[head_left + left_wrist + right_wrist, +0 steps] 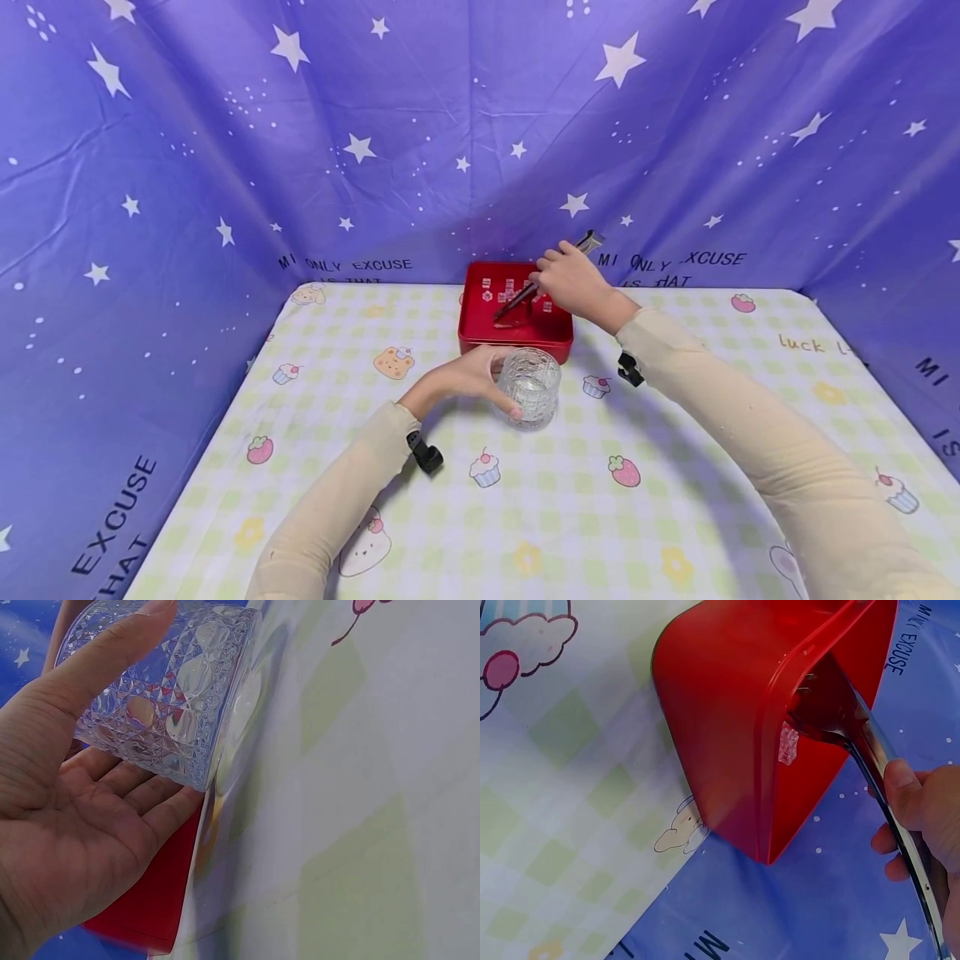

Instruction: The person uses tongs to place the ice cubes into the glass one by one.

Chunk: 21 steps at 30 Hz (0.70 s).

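My left hand [472, 375] holds a clear cut-glass tumbler [531, 390], thumb on its near side and fingers behind it. In the left wrist view the tumbler [169, 690] has its base close to the cloth; whether it touches cannot be told. My right hand [573, 283] grips metal tongs [513, 302], which slant down into a red square tin [517, 337] just beyond the tumbler. Small clear cube-like pieces [508, 290] lie scattered in the tin. The right wrist view shows the tongs' tined end [821, 712] inside the tin, near one clear piece [788, 743].
A checked tablecloth [555, 517] printed with cupcakes, strawberries and bears covers the table. Behind it and at both sides hangs a purple-blue curtain [420, 200] with white stars, close to the tin's back. Black straps with small devices [425, 454] sit on both wrists.
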Motion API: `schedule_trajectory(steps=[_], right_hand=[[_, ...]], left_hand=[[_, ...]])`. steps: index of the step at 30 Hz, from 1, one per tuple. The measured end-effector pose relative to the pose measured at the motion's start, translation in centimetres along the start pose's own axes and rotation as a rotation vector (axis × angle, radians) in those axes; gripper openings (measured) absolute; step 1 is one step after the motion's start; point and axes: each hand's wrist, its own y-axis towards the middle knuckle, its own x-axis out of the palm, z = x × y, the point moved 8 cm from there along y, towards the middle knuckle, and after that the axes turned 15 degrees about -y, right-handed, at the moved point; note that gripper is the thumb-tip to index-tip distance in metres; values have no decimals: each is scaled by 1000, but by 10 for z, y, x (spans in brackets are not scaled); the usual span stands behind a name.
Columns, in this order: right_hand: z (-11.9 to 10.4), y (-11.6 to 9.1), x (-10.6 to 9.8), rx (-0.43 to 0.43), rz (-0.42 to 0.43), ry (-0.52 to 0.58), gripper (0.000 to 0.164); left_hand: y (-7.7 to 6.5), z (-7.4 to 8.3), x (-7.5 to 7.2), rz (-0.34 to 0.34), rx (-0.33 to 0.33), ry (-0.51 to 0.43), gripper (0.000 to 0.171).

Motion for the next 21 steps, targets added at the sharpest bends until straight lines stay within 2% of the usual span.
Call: schedule_trajectory(steps=[14,21], right_hand=[[0,0,3,20,-27,-3,14],[6,-2,-2,31,18,0,12]], left_hand=[[0,2,1,-8,7,17,87],[-1,1,1,-4,-10,2,87]])
